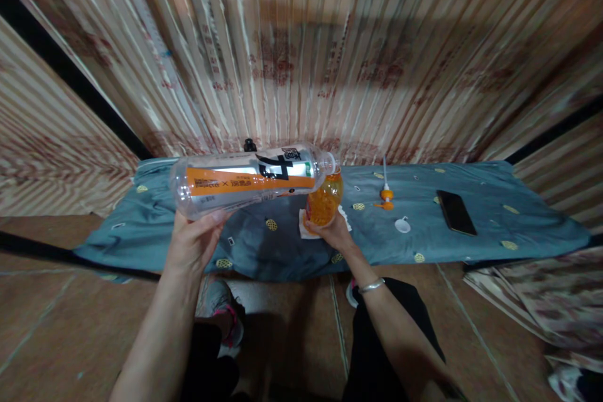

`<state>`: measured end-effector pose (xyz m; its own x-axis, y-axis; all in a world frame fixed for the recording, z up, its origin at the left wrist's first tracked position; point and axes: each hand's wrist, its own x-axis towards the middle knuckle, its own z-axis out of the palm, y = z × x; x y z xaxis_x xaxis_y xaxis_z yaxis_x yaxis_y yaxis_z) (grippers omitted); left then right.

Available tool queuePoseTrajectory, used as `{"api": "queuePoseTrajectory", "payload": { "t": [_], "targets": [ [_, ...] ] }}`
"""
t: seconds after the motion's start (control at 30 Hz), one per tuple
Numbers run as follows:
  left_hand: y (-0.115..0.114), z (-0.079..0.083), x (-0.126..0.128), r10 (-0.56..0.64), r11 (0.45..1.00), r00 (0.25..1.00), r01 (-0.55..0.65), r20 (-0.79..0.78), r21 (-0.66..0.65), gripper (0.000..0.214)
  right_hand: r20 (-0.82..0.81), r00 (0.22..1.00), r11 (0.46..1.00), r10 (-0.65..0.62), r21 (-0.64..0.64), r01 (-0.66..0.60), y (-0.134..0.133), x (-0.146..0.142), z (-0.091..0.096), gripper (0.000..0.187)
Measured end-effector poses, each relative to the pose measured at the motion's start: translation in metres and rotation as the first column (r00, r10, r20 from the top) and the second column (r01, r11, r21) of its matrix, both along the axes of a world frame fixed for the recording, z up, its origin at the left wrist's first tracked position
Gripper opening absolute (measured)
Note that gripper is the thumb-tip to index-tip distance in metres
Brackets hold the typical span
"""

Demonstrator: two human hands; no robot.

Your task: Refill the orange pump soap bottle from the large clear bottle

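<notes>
My left hand [195, 240] is closed around the base end of a large clear plastic bottle [249, 179] with an orange and white label. That bottle lies nearly level in the air, its neck pointing right. Its mouth is at the top of a smaller bottle of orange liquid [325, 198]; whether the two touch I cannot tell. My right hand [335, 230] grips this smaller bottle low down, over a white tissue [305, 227] on the cloth. Right of it lies an orange pump top [386, 196] with a pale tube, near a small white round cap [402, 224].
A black phone [456, 212] lies on the right of the blue-grey patterned cloth [268, 257]. Behind stands a striped curtain [282, 63], with a small dark object [249, 145] at its foot. Black poles flank both sides. My shoes rest on the tiled floor below.
</notes>
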<state>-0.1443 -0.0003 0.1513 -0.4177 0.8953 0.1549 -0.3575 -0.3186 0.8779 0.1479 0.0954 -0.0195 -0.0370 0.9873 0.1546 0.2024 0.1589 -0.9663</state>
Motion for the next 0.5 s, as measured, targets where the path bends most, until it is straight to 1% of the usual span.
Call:
{"api": "queuePoseTrajectory", "payload": {
  "t": [0.13, 0.3, 0.5],
  "targets": [
    [0.001, -0.001, 0.001, 0.001, 1.000, 1.000, -0.001, 0.019, 0.009, 0.067, -0.033, 0.999, 0.999, -0.026, -0.045, 0.025, -0.001, -0.002, 0.005, 0.074],
    [0.002, -0.005, -0.001, -0.008, 1.000, 1.000, 0.008, 0.030, 0.011, 0.068, -0.006, 1.000, 0.996, -0.031, -0.086, 0.030, -0.001, -0.002, 0.006, 0.075],
    [0.004, -0.010, -0.005, -0.028, 1.000, 1.000, 0.028, 0.012, 0.003, 0.069, 0.002, 0.999, 0.996, -0.038, -0.075, 0.038, -0.002, -0.002, 0.007, 0.078]
  ]
}}
